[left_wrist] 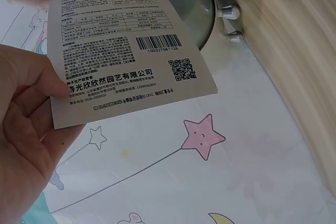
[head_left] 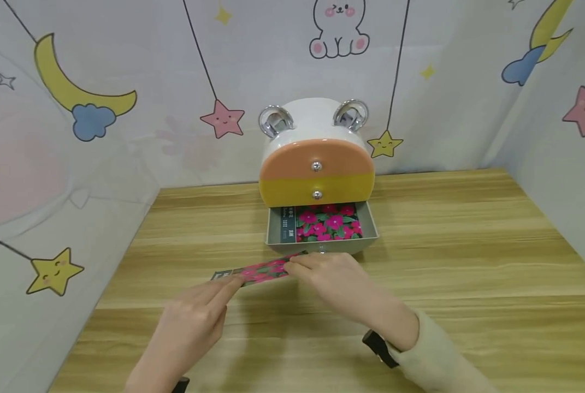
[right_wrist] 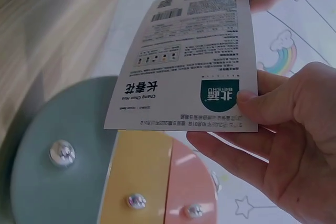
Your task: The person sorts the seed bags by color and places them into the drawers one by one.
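Observation:
Both hands hold one flower seed packet just in front of an open drawer. My left hand pinches its left end between thumb and fingers, and my right hand pinches the right end. Pink flowers show on its upper face. Underneath, the wrist views show a white printed back with a barcode, a QR code and a green logo. Another packet with pink flowers lies flat in the drawer. The drawer's front is partly behind the right hand.
The drawer belongs to a small rounded cabinet with silver ear-like rings. Its orange drawer and yellow drawer are closed, each with a round knob. Behind the wooden table hangs a white cloth printed with stars and moons.

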Tool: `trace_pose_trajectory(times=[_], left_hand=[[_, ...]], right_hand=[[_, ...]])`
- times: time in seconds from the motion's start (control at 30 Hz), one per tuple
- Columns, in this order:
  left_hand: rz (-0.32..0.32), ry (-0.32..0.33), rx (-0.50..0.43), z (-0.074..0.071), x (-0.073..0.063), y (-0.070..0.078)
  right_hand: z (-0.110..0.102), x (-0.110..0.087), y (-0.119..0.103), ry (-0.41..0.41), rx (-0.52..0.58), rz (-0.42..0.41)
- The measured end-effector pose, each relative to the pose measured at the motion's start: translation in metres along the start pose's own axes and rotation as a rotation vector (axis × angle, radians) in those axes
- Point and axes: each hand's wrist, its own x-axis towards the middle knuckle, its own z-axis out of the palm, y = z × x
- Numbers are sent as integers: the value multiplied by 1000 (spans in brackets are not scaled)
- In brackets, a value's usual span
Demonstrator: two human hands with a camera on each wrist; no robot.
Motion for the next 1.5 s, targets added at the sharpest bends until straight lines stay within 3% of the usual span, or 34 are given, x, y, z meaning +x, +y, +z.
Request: trace_pose_trajectory(times=[0.37, 0.67, 0.83, 1.27, 1.5], left_hand=[[88, -4, 16, 10, 20, 14], [185, 97, 40, 26, 45, 14], [179, 100, 86, 39, 56, 13], [129, 123, 60, 76, 78, 8], [107, 99, 69, 92, 85, 7]], right_hand=[[-19, -24, 18, 79, 23, 28], [-31, -32, 37, 113, 9, 99], [-31, -35, 47, 80, 28, 140], [-21, -38, 69, 36, 24, 226], [-12, -39, 80, -10, 50, 289]])
